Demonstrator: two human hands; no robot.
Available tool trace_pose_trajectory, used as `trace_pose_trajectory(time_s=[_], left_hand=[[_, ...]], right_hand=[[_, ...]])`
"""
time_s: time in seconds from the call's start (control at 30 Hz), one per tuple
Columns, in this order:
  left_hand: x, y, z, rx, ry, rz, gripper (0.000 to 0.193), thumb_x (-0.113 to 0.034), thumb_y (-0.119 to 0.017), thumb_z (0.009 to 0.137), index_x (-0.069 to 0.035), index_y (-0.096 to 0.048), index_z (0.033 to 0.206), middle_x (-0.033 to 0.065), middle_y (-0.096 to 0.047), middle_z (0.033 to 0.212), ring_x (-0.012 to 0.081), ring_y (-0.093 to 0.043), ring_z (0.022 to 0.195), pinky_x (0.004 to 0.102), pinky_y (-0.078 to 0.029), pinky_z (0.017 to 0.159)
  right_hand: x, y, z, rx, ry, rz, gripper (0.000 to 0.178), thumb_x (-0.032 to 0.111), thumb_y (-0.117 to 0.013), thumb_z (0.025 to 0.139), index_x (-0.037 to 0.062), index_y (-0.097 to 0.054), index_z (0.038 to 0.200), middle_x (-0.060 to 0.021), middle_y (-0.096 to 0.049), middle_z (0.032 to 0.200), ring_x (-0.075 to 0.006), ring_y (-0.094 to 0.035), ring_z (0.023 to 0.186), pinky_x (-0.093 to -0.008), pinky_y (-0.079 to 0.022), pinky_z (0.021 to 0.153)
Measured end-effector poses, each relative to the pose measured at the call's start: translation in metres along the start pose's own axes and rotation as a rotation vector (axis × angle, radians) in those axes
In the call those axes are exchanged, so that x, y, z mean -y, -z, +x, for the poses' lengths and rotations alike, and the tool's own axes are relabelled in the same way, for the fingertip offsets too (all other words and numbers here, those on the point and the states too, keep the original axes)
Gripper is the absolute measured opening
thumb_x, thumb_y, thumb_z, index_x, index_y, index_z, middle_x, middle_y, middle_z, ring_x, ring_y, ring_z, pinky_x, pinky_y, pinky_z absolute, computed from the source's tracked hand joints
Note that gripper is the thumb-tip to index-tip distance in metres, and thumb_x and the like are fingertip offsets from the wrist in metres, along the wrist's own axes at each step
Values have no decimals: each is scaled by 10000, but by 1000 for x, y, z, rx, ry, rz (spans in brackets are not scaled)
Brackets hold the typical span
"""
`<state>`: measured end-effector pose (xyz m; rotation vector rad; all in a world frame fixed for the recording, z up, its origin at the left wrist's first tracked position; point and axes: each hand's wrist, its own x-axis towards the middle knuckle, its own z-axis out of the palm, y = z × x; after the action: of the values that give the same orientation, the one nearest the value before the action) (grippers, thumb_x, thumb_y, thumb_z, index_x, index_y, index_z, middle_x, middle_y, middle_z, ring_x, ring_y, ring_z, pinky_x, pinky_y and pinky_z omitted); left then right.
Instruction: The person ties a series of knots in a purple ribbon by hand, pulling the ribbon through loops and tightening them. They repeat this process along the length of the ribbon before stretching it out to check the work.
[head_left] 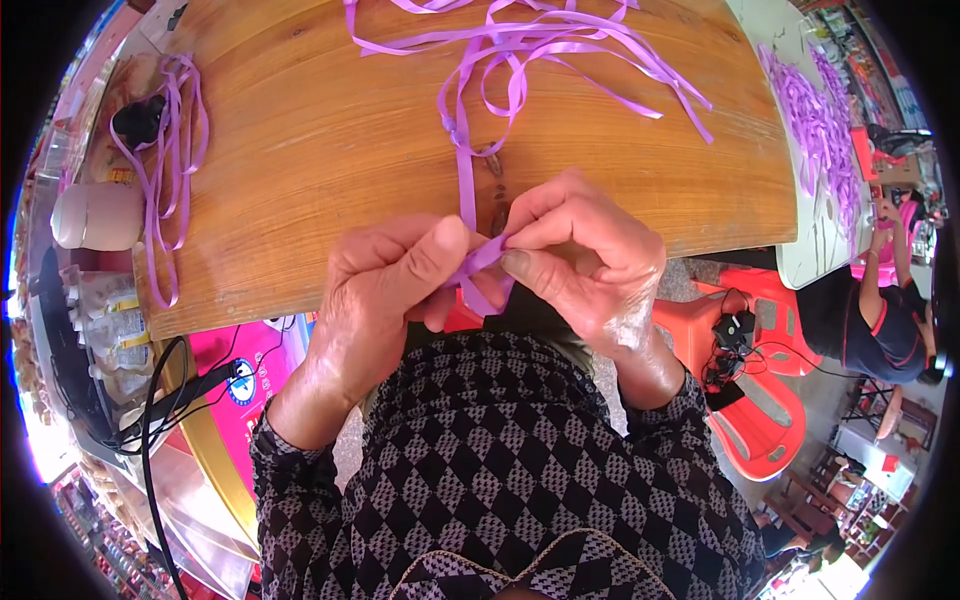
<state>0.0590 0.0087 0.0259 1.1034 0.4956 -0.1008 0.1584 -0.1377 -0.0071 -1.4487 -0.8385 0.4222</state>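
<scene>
A purple satin ribbon (466, 185) runs from a loose heap of ribbon (520, 45) at the table's far side down to my hands at the near edge. My left hand (392, 270) has its thumb up and its fingers curled around the ribbon. From the other side, my right hand (590, 255) pinches a folded part of the same ribbon between thumb and forefinger. A short loop hangs below my fingers. How the ribbon is wound between the fingertips is partly hidden.
On the wooden table (330, 150), more ribbon strands (170, 180) lie at the left near a white rounded object (98, 215). A white table (790, 190) at the right carries a purple ribbon pile (815, 120). Cables lie on a red stool (765, 410). Another person (880, 310) is at far right.
</scene>
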Motion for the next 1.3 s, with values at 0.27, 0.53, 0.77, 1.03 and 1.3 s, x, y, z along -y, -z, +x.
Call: trace_pose_trajectory(time_s=[0.27,0.53,0.77,1.03,1.3], left_hand=[[4,-3,-8,-85,-512,482,195,-51,-521,790,37,-626,929,85,-608,817,69,-452,557,168,-328,518],[-16,3,-21,-266,-568,314,218,41,-529,767,17,-621,963,45,-616,756,51,-519,630,151,-368,517],[-13,23,-18,-326,-755,364,266,66,-537,734,23,-599,990,112,-623,850,88,-547,703,165,-394,561],[64,-24,-13,366,-443,672,359,49,-540,663,32,-549,1021,152,-567,962,298,-570,878,362,-468,734],[95,-73,36,831,404,566,419,-84,-576,681,35,-525,1079,71,-583,1023,168,-524,908,304,-414,853]], right_hand=[[-3,6,1,30,-80,241,119,-56,-668,691,-2,-565,718,-63,-565,824,-94,-547,738,-213,-450,631],[7,10,-2,128,-169,272,101,-62,-666,693,-38,-572,719,-124,-549,857,-153,-532,778,-258,-436,704],[2,11,-3,78,-137,174,80,-62,-630,701,-18,-564,714,-81,-570,828,-102,-541,731,-219,-434,630],[13,-1,18,-49,-252,224,65,-68,-622,715,-31,-575,741,-81,-568,850,-92,-523,717,-212,-427,647],[8,-23,30,41,178,-34,97,-83,-588,714,2,-540,707,-50,-571,816,-56,-488,650,-205,-386,554]])
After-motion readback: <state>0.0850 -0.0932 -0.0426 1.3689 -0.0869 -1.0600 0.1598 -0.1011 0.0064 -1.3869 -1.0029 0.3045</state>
